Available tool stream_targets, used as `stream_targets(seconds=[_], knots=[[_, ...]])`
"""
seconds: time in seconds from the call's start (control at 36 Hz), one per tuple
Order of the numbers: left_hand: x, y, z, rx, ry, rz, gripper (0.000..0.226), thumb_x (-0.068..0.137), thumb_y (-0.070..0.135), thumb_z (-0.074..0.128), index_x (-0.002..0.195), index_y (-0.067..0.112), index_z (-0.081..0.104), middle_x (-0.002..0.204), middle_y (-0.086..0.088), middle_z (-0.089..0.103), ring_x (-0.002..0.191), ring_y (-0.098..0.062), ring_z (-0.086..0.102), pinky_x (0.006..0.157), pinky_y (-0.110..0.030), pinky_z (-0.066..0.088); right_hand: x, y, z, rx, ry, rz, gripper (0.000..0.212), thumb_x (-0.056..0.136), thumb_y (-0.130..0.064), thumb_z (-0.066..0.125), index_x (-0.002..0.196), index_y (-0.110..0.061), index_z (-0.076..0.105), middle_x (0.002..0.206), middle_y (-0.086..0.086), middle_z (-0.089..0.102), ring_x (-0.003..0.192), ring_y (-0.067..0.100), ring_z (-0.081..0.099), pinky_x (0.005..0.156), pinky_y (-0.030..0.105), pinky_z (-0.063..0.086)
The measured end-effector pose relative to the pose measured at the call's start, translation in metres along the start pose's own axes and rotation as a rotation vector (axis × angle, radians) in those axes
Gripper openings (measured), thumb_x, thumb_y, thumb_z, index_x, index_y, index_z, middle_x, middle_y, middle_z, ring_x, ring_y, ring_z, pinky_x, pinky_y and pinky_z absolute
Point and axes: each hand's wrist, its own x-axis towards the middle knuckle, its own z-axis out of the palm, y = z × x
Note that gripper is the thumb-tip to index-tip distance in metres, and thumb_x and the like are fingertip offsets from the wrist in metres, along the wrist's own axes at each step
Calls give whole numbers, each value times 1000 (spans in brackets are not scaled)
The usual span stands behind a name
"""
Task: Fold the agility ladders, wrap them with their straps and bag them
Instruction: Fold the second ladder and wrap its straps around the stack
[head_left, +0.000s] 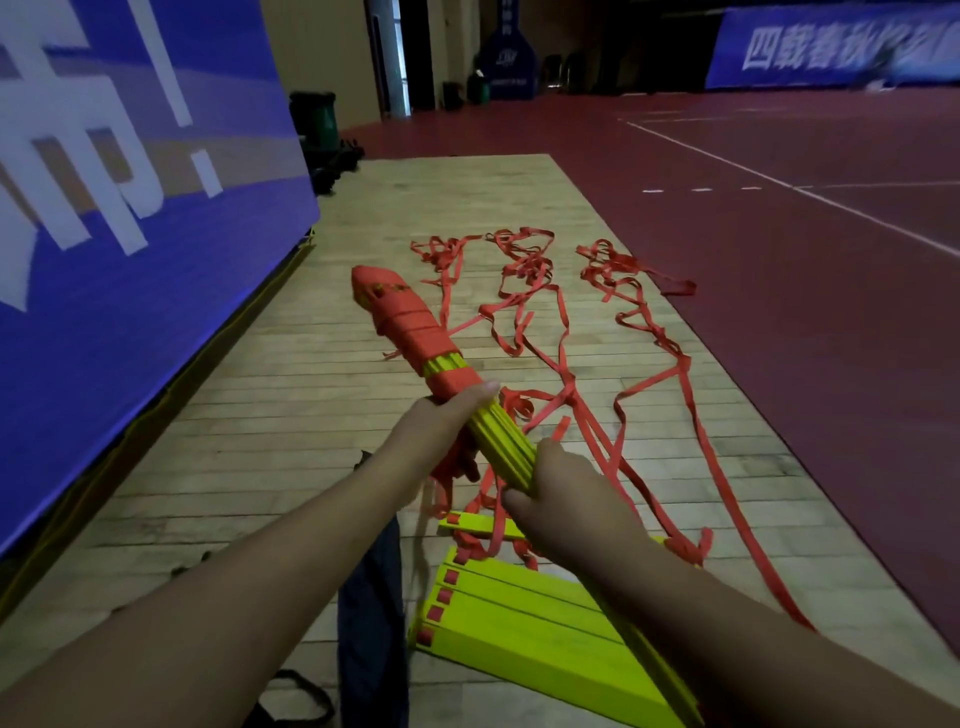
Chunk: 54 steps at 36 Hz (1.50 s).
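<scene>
Both hands clasp one bundle of yellow-green plastic ladder rungs (501, 441), held above the floor: right hand (566, 493) round its near end, left hand (447, 418) farther up, beside the red strap wrapping (415, 332) on its far half. Below lie a second flat stack of yellow-green rungs (519, 613) and a dark blue fabric bag (369, 597). Beyond, loose red straps (545, 301) sprawl across pale wooden flooring (363, 218).

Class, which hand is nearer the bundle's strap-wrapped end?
Left. The left hand grips the bundle right beside the wrapping; the right hand grips its bare yellow end, farther away.

Dim hall; wood floor (322, 395); blue banner (104, 208)
</scene>
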Motion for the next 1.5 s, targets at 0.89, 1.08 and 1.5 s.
stream_targets(seconds=[0.89, 1.08, 1.5], knots=[[0, 26, -51, -41, -186, 139, 68, 77, 80, 42, 122, 32, 60, 118, 0, 73, 108, -21, 71, 94, -45, 54, -7, -7, -35, 1064, -562, -53, 37, 95, -23, 65, 120, 3, 56, 106, 27, 70, 83, 33, 75, 70, 41, 63], [-9, 27, -34, 75, -269, 45, 70, 86, 71, 51, 109, 6, 58, 68, -11, 64, 60, -28, 64, 57, -31, 55, 5, -3, -19, 187, -64, -95, 47, 91, -41, 72, 121, -16, 47, 102, 5, 64, 85, 20, 68, 75, 44, 61], [-8, 17, -16, -366, 91, 68, 42, 90, 60, 53, 101, 20, 58, 75, 0, 67, 75, -20, 67, 76, -38, 52, 0, -8, -25, 432, -258, -122, 52, 88, -25, 76, 123, -27, 37, 100, 1, 64, 65, 10, 70, 53, 17, 52]])
